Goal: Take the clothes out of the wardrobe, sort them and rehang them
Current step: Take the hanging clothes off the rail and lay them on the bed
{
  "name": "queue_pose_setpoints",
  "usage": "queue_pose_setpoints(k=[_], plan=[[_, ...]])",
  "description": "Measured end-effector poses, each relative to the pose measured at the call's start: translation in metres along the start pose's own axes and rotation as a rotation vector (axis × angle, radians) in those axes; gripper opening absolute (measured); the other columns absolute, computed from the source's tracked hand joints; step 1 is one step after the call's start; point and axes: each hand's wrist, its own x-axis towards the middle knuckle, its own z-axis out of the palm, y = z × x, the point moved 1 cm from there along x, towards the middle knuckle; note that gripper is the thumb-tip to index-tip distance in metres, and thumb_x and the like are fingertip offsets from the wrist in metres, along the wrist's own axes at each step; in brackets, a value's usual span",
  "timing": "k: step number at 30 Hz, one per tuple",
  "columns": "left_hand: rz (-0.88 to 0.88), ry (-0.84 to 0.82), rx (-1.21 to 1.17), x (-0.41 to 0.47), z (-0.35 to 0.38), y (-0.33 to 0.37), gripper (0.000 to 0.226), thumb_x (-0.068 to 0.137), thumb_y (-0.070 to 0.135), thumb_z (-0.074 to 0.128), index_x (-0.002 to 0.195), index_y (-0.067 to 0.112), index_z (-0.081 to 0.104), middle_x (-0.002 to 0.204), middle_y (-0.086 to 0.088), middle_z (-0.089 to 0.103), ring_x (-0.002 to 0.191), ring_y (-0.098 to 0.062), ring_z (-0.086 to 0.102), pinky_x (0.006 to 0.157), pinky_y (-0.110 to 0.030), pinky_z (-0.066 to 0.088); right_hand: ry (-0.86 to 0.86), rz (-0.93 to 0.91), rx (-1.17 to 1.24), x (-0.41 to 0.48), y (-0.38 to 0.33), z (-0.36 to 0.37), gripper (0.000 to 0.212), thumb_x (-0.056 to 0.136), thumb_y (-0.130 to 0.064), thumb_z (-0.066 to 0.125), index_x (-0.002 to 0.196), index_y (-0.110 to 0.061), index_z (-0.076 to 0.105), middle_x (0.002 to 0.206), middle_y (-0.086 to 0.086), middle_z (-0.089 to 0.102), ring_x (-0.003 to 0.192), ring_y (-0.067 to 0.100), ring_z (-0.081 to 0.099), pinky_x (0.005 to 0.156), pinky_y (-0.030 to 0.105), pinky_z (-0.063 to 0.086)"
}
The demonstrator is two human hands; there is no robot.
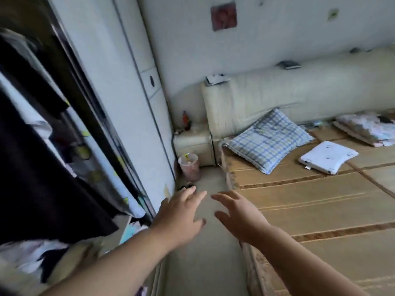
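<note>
Both the left hand [179, 212] and right hand [239, 214] hovered empty with fingers spread, near the dark, probably soft, light hanging garment [38, 163], best lifted by its hanger, which stayed hidden.

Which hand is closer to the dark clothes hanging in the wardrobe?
Left. The left hand is just right of the dark hanging garment; the right hand is farther right, by the tan woven bed mat.
</note>
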Motion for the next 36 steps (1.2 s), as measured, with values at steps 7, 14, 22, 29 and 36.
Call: queue_pose_setpoints(k=[7,14,22,29,36], plan=[[-0.217,0.362,0.208,-0.074,-0.148,-0.108,0.070,0.086,0.050,0.052,0.146,0.040,0.018,0.157,0.005,0.013,0.141,-0.014,0.016,0.114,-0.039,0.018,0.085,-0.400,0.030,0.107,-0.185,0.006,0.053,0.087,-0.039,0.058,0.137,-0.038,0.041,0.140,-0.012,0.044,0.117,0.010,0.051,0.088,0.020,0.036],[-0.475,0.762,0.442,-0.132,-0.277,-0.151,0.066,0.081,0.053,0.053,0.141,0.042,0.027,0.154,0.010,0.020,0.144,-0.013,0.010,0.112,-0.053,0.017,0.132,-0.686,0.196,0.174,-0.326,-0.022,0.053,0.087,-0.039,0.059,0.136,-0.040,0.040,0.134,-0.013,0.045,0.099,0.000,0.055,0.085,0.014,0.036],[-0.728,1.103,0.742,-0.152,-0.374,-0.189,0.085,0.075,0.028,0.071,0.147,0.017,0.028,0.157,-0.008,0.018,0.145,-0.029,0.005,0.111,-0.058,0.014,0.115,-0.845,0.305,0.269,-0.416,-0.035,0.057,0.087,-0.042,0.059,0.140,-0.036,0.037,0.126,-0.004,0.048,0.084,0.004,0.050,0.078,0.019,0.035],[-0.850,1.355,0.756,-0.131,-0.407,-0.220,0.087,0.083,0.011,0.061,0.150,0.005,0.005,0.159,-0.011,-0.004,0.146,-0.024,0.005,0.113,-0.032,0.012,0.070,-0.950,0.346,0.372,-0.460,-0.033,0.060,0.085,-0.042,0.062,0.140,-0.028,0.041,0.130,0.002,0.052,0.113,0.018,0.054,0.085,0.021,0.036],[-0.991,1.373,0.991,-0.120,-0.417,-0.230,0.079,0.081,0.005,0.056,0.146,-0.007,0.011,0.153,-0.026,0.013,0.143,-0.031,0.012,0.113,-0.021,0.007,0.009,-1.042,0.301,0.455,-0.503,-0.031,0.062,0.086,-0.038,0.061,0.142,-0.018,0.040,0.137,0.005,0.053,0.125,0.023,0.049,0.096,0.025,0.038]])
